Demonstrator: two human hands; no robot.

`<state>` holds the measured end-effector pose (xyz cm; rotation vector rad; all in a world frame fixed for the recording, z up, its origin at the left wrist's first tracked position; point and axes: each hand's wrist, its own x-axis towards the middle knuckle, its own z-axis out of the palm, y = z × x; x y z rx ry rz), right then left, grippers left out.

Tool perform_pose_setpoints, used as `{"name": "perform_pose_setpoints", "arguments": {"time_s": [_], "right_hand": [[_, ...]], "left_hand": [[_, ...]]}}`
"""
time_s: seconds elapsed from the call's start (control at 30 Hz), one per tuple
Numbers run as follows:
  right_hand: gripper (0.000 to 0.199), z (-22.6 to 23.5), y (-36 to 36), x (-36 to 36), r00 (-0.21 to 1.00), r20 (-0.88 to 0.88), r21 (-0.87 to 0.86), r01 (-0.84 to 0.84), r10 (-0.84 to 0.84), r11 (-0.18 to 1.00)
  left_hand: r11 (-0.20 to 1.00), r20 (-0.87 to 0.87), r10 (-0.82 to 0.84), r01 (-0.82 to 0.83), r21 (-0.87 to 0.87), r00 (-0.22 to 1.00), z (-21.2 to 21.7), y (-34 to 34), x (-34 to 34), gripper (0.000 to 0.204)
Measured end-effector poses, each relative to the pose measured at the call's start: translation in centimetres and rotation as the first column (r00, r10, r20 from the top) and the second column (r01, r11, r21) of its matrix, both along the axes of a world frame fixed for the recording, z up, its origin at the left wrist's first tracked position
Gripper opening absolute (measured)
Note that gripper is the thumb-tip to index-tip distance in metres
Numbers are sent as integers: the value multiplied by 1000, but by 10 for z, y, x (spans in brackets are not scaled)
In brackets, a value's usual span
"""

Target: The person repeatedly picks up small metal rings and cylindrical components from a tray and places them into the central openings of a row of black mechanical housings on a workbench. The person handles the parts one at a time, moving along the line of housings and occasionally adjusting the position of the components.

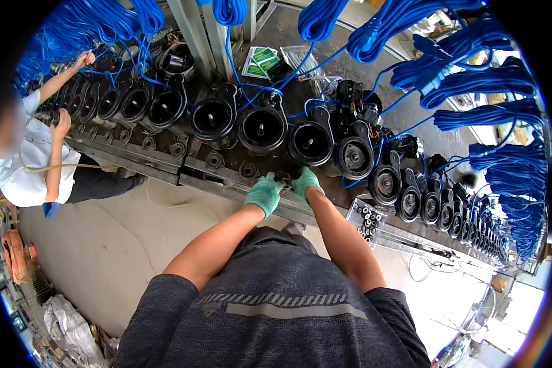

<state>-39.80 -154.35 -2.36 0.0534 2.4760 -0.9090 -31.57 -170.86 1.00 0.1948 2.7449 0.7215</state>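
Note:
My left hand [264, 194], in a green knit glove, is at the near edge of the workbench, its fingers closed at a small dark round part [284, 177]. From the other side my right hand [305, 183], gloved alike, has its fingers closed on the same part. Fine detail between the fingertips is too small to make out. Just beyond my hands stand black round motor housings [262, 129], open at the top with a shaft in the middle; another housing [311, 144] is nearest my right hand. Similar small round parts [214, 160] lie along the bench edge to the left.
Blue coiled power cords [374, 37] hang above the bench, their leads running down to the housings. A clear tray [367, 222] of small rings sits at the right edge. Green-and-white packets [262, 62] lie at the back. A co-worker [37, 153] works at the left.

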Motion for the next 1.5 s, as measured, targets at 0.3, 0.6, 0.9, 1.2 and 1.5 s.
{"name": "perform_pose_setpoints", "arguments": {"time_s": [0.3,0.6,0.9,1.2,1.5], "right_hand": [[37,-11,7,22,982,143,-38,133,-127,990],[23,-17,-4,36,889,307,-202,410,-340,889],[26,120,-10,75,943,62,-556,304,-326,774],[24,184,6,6,504,-856,-133,6,-118,991],[30,157,2,5,467,-855,208,-90,225,974]], "left_hand": [[947,-124,144,-100,304,982,-24,-20,9,64],[904,30,144,-143,402,989,-19,-28,12,76],[618,279,298,-407,672,913,-34,-52,21,67],[742,273,230,-350,572,934,-33,-79,48,45],[608,327,288,-436,663,900,-80,-82,54,51]]}}
